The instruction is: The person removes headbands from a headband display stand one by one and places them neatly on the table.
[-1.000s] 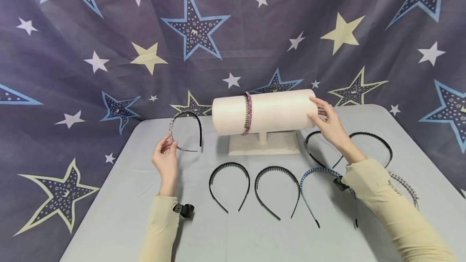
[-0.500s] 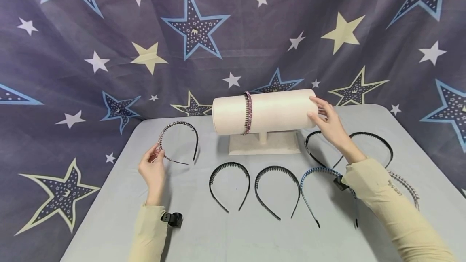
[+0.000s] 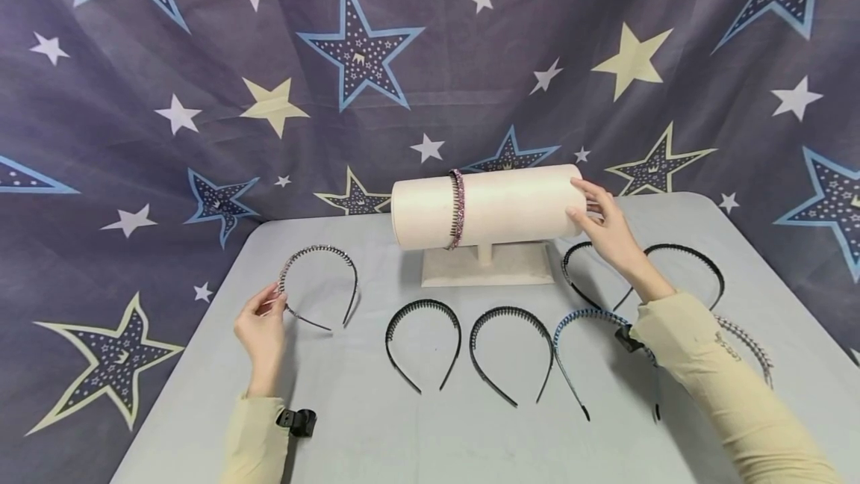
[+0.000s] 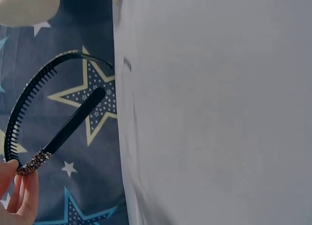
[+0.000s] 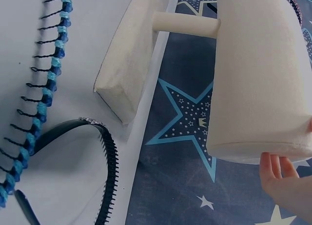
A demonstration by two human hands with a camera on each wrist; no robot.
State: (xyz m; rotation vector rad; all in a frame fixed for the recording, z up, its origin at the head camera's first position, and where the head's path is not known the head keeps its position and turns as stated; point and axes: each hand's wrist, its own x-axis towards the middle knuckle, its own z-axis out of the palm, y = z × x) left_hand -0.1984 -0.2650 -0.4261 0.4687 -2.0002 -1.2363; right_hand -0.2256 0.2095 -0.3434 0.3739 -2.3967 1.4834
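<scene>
In the head view my left hand (image 3: 260,327) pinches a rhinestone-studded black toothed headband (image 3: 319,248) by its left side, raised over the table's left part. The left wrist view shows thumb and fingers on the glittering part of this headband (image 4: 33,162). My right hand (image 3: 608,234) holds the right end of a cream cylindrical display stand (image 3: 524,204), thumb at the front and index finger higher up. Its fingertips are at the round end in the right wrist view. Around the cylinder sits a pink-purple jewelled headband (image 3: 458,209), left of its middle.
Two black toothed headbands, one left (image 3: 423,303) and one right (image 3: 510,311), lie before the stand's base (image 3: 487,275). A blue headband (image 3: 584,314) lies right of them. More headbands, one black (image 3: 685,248) and one pale-studded (image 3: 749,334), lie near my right arm. A starry cloth (image 3: 430,58) hangs behind.
My left hand has moved left and toward me, carrying the rhinestone headband away from the stand. My right hand stays at the stand's end, and the other headbands have not moved.
</scene>
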